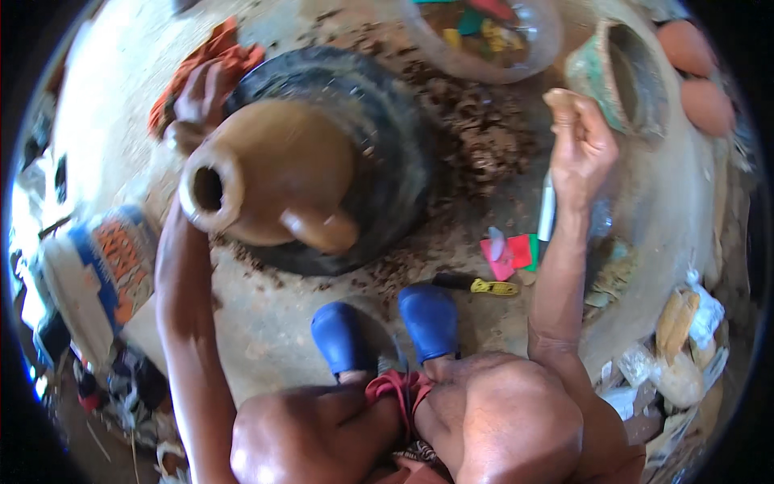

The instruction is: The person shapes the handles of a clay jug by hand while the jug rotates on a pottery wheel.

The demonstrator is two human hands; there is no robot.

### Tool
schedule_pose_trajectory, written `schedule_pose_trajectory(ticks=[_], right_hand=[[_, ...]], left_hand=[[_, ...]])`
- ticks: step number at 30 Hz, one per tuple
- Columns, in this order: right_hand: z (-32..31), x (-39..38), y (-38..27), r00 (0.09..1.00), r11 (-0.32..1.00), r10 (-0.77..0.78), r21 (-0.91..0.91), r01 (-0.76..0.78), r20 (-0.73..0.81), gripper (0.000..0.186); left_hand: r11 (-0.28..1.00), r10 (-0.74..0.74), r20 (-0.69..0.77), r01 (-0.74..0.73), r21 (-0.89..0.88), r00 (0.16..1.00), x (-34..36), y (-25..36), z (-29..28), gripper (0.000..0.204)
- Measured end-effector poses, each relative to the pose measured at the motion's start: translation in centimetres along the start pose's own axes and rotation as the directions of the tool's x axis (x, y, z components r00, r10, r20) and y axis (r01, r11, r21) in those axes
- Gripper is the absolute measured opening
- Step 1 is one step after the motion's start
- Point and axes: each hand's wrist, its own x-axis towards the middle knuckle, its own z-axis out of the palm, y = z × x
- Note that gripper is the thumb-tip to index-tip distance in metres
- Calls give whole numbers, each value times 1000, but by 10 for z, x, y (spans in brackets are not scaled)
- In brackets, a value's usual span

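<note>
A tan clay pot (298, 161) with a round mouth and stubby handles lies tilted on a dark, wet round wheel (391, 161), its mouth toward my left forearm. Past the pot's neck, my left hand (201, 93) is closed over a crumpled orange-red cloth (234, 48); the neck and a handle partly hide the wrist. My right hand (582, 149) is raised at the right, fingers curled and thumb pressed to the fingertips, which look smeared with clay. Whatever it pinches is too small to make out. It is nearest a green-sided tub (592, 73).
Brown clay scraps (484, 137) cover the floor right of the wheel. Beyond stands a clear basin (528, 68) with coloured pieces. A yellow-handled tool (493, 287) and coloured scraps (504, 254) lie near my blue shoes (427, 323). A white bucket (85, 274) is at left, plastic bags (681, 371) at right.
</note>
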Motion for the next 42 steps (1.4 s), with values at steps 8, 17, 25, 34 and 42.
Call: schedule_pose_trajectory(ticks=[8,17,25,34,42], right_hand=[[-181,139,74,901,462,377,-887,16,213,36],[-133,198,131,754,131,531,-916,380,388,23],[-139,95,56,926,650,-224,-661,374,303,15],[40,-34,-166,550,634,-703,48,771,452,17],[165,-70,-250,-94,-36,-788,106,994,608,57]], left_hand=[[736,-644,-235,505,-451,728,-91,76,-48,44],[144,-965,2,534,-833,263,-189,205,-46,38],[668,-597,-257,648,366,760,-277,166,23,49],[475,-849,-11,754,-453,528,-221,118,-43,80],[393,-868,73,769,-505,491,-228,225,-25,94]])
